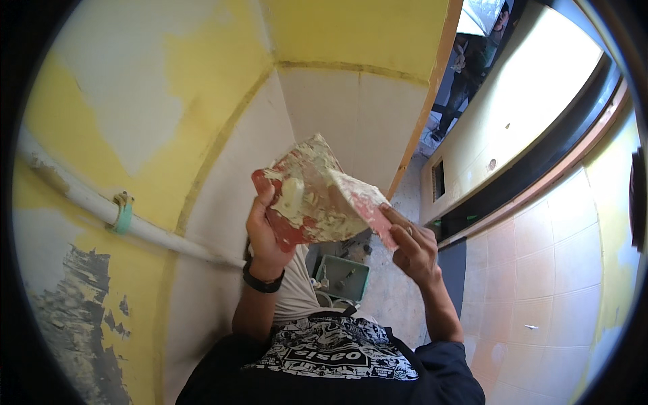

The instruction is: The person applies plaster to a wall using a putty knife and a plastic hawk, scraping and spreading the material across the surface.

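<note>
"Red spreader (307,199), coated in cream putty: where do we have it?"

"Up before our chest, tilted, in the middle of the view. Our left hand (266,233) is clamped on its left edge, thumb laid over the front, the other fingers hidden behind."

"How should it handle for us?"

"Light and fairly stiff, we'd judge, with some give if we lean on it. That putty looks soft and slick, so the barer red along the left edge suits our hold best; gripping the coated middle would likely slip and smear."

"And further right?"

"Pink blade (361,202), overlapping the spreader's right side; we cannot tell how hard they press together. Our right hand (417,253) is clamped on its lower right end, a sound place, since the other end carries putty."

"Edges to mind, left to right?"

"White pipe (162,237) first, running along the wall close to our left forearm. Below us, a green tray (366,280) sits where drips could fall. Beyond, the upright wooden edge (435,81). Right of it, we have open room above the floor (395,290), with the tiled wall (533,270) well apart from our right hand."
</note>
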`<move>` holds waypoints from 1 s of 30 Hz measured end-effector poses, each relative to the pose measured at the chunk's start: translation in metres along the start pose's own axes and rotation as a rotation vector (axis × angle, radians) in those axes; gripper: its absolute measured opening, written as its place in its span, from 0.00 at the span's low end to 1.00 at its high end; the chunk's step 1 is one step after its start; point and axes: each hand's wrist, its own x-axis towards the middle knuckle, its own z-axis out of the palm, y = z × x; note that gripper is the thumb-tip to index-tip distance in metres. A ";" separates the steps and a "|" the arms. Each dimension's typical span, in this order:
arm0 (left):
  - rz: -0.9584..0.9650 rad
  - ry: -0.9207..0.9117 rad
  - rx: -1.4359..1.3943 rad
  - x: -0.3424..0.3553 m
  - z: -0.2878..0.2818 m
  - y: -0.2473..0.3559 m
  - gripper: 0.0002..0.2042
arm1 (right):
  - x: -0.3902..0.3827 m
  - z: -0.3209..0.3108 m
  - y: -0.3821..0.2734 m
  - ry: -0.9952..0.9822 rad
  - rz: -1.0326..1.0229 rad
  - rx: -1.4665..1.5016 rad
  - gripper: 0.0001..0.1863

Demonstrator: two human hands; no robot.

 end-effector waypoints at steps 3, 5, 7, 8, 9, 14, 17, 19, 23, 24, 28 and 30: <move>0.020 -0.048 0.026 0.008 -0.002 0.004 0.20 | -0.031 -0.020 0.038 -0.204 0.094 -0.140 0.11; -0.021 -0.037 0.039 0.008 -0.005 0.010 0.20 | -0.035 -0.032 0.053 -0.102 0.284 -0.076 0.13; -0.070 -0.034 0.020 0.011 -0.007 0.010 0.19 | -0.016 -0.050 0.057 0.041 0.497 0.138 0.17; -0.082 -0.034 0.016 0.012 -0.013 0.012 0.19 | 0.004 -0.059 0.057 0.110 0.615 0.324 0.20; -0.140 -0.061 0.042 0.013 -0.020 0.015 0.19 | 0.024 -0.063 0.052 0.074 0.624 0.429 0.22; -0.316 -0.130 0.024 0.025 -0.041 0.009 0.19 | 0.061 -0.060 0.068 -0.218 0.596 0.425 0.26; -0.300 -0.043 0.127 0.028 -0.035 0.004 0.19 | 0.059 -0.056 0.087 -0.367 0.653 0.488 0.26; -0.320 -0.023 0.155 0.032 -0.038 0.001 0.18 | 0.059 -0.049 0.093 -0.446 0.689 0.533 0.26; -0.336 -0.002 0.220 0.040 -0.051 -0.001 0.16 | 0.066 -0.026 0.096 -0.636 0.735 0.641 0.25; -0.330 -0.033 0.227 0.043 -0.048 0.000 0.16 | 0.068 -0.020 0.098 -0.676 0.811 0.688 0.25; -0.204 0.107 0.139 0.047 -0.044 -0.003 0.17 | 0.069 0.006 0.109 -0.646 1.043 1.053 0.24; -0.248 0.041 0.091 0.052 -0.063 -0.009 0.17 | 0.100 0.003 0.094 -0.321 1.078 1.144 0.24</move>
